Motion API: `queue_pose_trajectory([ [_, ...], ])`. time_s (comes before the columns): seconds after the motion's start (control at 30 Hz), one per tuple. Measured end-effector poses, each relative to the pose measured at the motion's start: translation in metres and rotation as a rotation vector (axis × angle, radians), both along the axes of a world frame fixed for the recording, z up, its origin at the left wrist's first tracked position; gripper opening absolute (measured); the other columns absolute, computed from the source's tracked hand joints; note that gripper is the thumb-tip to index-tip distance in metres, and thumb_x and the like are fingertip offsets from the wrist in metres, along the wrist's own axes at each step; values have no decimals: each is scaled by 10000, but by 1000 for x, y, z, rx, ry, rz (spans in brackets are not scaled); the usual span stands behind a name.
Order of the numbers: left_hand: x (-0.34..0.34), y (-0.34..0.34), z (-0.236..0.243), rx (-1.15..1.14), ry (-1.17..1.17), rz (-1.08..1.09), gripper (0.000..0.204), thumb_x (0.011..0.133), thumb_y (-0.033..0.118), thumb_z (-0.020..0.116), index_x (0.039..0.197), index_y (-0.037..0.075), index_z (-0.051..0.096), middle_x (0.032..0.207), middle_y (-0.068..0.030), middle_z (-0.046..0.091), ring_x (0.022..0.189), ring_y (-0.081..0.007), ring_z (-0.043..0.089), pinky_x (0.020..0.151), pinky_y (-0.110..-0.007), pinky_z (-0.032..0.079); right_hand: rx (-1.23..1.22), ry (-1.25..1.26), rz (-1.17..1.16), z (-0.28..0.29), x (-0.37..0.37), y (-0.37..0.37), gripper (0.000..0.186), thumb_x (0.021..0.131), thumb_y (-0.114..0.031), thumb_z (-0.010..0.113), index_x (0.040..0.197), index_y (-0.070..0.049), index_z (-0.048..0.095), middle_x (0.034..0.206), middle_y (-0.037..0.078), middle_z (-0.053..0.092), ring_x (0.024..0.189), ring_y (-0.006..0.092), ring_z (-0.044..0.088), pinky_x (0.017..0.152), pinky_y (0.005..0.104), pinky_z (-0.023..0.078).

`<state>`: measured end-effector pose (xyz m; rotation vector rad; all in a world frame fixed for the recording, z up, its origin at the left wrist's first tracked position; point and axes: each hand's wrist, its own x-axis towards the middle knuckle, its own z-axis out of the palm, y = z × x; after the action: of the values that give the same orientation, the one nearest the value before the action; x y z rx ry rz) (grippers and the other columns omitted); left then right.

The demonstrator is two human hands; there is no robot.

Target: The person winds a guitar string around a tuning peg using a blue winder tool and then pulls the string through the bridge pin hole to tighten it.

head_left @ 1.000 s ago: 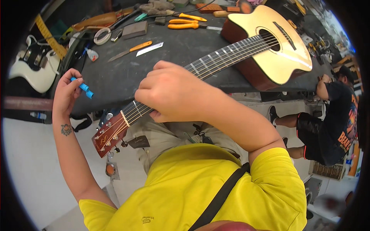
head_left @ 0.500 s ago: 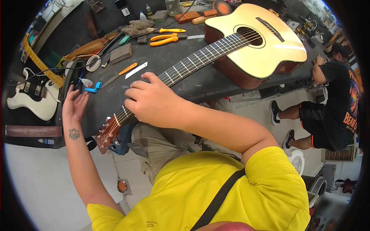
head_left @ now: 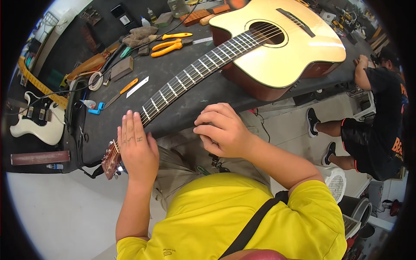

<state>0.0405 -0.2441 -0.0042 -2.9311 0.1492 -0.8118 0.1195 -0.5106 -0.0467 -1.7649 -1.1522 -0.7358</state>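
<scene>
An acoustic guitar (head_left: 277, 65) with a pale top lies across the black bench, its neck (head_left: 177, 84) running down to the left. Over the nut end, beside the brown headstock (head_left: 111, 162), my left hand (head_left: 138, 149) lies flat with its fingers stretched out together. It covers part of the strings; whether it presses on them I cannot tell. My right hand (head_left: 227, 132) hangs in front of the bench edge, apart from the guitar. Its fingers are loosely bent and spaced, and nothing shows in them.
Orange-handled pliers (head_left: 169, 47), an orange-handled file (head_left: 121, 92), a white blade (head_left: 138, 86) and a blue string winder (head_left: 96, 109) lie beyond the neck. A white electric guitar body (head_left: 39, 119) rests at the left. Another person (head_left: 377, 117) works at the far right.
My left hand has swung right from beside the bench tools onto the guitar's nut end. My right hand has left the neck and moved right, toward me.
</scene>
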Motion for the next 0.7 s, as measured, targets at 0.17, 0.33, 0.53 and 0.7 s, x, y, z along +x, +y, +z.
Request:
queue_pose_trajectory([
  [0.17, 4, -7, 0, -30, -29, 56, 687, 924, 29, 695, 1575, -30, 484, 1596, -235, 542, 1492, -413, 509, 1242, -549, 384, -13, 86, -27, -45, 0, -21, 293, 741, -47, 791, 1024, -81, 725, 1131, 70, 697, 1127, 331, 659, 958, 478, 532],
  [0.33, 10, -16, 1, 0, 10, 138, 668, 945, 58, 695, 1578, -11, 491, 1596, -217, 549, 1498, -411, 502, 1246, -540, 380, -76, 98, -17, -75, -8, -30, 301, 771, -56, 791, 1066, -83, 734, 1167, 90, 697, 1177, 349, 659, 1000, 490, 534],
  [0.53, 33, -65, 16, 3, 24, 3, 740, 894, 77, 734, 1585, 0, 478, 1597, -227, 533, 1498, -428, 493, 1243, -562, 374, -312, 470, 132, -167, -18, -29, 274, 835, -123, 765, 1108, -107, 744, 1183, 90, 739, 1131, 336, 699, 949, 501, 554],
  [0.7, 56, -100, 17, 4, 44, -55, 766, 891, 79, 731, 1598, -11, 451, 1621, -257, 492, 1518, -432, 464, 1254, -565, 360, -852, 858, 279, -186, -6, -16, 298, 915, -277, 726, 1174, -132, 749, 1067, 140, 786, 1044, 374, 741, 882, 511, 588],
])
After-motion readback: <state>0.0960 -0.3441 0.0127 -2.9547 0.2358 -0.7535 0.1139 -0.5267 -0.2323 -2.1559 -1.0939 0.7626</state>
